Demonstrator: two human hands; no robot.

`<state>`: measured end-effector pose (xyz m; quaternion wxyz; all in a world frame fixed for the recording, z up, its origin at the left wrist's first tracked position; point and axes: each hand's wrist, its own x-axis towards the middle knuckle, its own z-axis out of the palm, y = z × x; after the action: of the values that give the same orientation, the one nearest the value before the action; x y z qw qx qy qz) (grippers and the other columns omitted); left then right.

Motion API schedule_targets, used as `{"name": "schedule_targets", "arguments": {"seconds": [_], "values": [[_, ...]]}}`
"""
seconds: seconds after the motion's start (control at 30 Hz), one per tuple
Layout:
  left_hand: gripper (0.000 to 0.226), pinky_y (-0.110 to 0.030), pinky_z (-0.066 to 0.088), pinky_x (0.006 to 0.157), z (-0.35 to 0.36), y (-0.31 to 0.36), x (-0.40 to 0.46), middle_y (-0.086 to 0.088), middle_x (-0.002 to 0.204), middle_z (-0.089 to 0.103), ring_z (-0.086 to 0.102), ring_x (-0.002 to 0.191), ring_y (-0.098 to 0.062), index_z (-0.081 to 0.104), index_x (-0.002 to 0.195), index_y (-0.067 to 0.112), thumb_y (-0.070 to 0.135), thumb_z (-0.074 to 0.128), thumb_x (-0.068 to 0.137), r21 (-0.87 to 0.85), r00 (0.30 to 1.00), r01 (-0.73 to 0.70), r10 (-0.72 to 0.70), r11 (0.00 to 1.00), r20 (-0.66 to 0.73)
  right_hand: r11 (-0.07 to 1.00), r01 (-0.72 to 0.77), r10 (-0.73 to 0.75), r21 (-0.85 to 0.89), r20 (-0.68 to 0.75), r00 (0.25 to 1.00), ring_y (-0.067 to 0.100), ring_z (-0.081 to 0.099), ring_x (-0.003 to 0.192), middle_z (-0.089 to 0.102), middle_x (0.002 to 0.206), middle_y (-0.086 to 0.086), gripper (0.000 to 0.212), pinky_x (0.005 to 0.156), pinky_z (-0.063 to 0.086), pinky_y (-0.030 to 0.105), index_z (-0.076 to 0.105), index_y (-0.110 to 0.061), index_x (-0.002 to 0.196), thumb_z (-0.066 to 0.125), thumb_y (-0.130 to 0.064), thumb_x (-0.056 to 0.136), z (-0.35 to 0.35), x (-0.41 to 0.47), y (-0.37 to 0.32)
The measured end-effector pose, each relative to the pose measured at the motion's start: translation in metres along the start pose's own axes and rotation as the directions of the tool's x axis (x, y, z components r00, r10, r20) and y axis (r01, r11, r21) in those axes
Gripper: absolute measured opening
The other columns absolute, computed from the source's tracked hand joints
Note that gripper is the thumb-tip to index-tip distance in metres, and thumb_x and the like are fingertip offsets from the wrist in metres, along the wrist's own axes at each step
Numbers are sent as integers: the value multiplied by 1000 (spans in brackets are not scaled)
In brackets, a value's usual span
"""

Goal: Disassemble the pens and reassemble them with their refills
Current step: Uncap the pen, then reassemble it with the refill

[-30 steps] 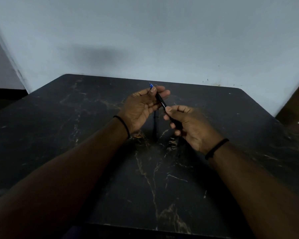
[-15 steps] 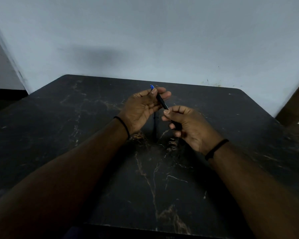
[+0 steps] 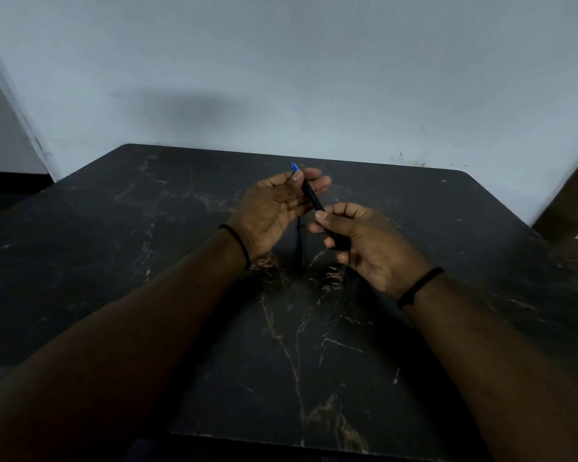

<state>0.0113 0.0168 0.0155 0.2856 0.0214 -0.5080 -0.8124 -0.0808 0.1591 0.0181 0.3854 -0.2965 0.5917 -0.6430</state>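
Both hands hold one black pen (image 3: 312,199) above the middle of the table, tilted from upper left to lower right. Its blue end (image 3: 293,167) sticks out past the fingertips of my left hand (image 3: 274,211), which pinches the upper part. My right hand (image 3: 364,245) grips the lower part between thumb and fingers, and the pen's lower end is hidden in that hand. A second dark pen (image 3: 299,248) lies on the table below and between the hands, hard to make out against the dark top.
The table (image 3: 147,261) is black marble-patterned with rounded far corners, standing against a pale wall (image 3: 281,78). A brown surface (image 3: 574,211) with a small white object lies at the far right. Each wrist wears a black band.
Almost nothing differs: the hands keep the pen in the same place, with only a slight shift of the right thumb along the barrel.
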Motion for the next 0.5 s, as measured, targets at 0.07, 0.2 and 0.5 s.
{"name": "schedule_targets", "arguments": {"seconds": [0.07,0.2,0.5], "values": [[23,-30,56,88,0,0,0,-13,106,74,69,107,-22,62,110,0,10,44,101,2,1000,-1,1,1000,7,1000,-7,6,14,6,1000,5,55,50,75,79,4,11,38,38,17,67,-13,97,69,-22,92,0,0,0],[23,-29,56,85,0,-2,0,-13,104,74,69,106,-22,62,110,0,10,43,102,1,1000,3,-3,1000,6,999,-37,37,14,26,999,5,56,49,76,81,5,26,39,39,16,72,-9,96,56,-29,100,0,-1,-1],[23,-31,56,88,0,-3,1,-15,108,73,68,109,-24,62,112,-2,11,46,100,8,1000,3,-3,1000,8,1000,5,-5,5,2,1000,6,56,53,75,79,3,17,40,40,18,64,-16,101,73,-23,89,0,0,0]]}}
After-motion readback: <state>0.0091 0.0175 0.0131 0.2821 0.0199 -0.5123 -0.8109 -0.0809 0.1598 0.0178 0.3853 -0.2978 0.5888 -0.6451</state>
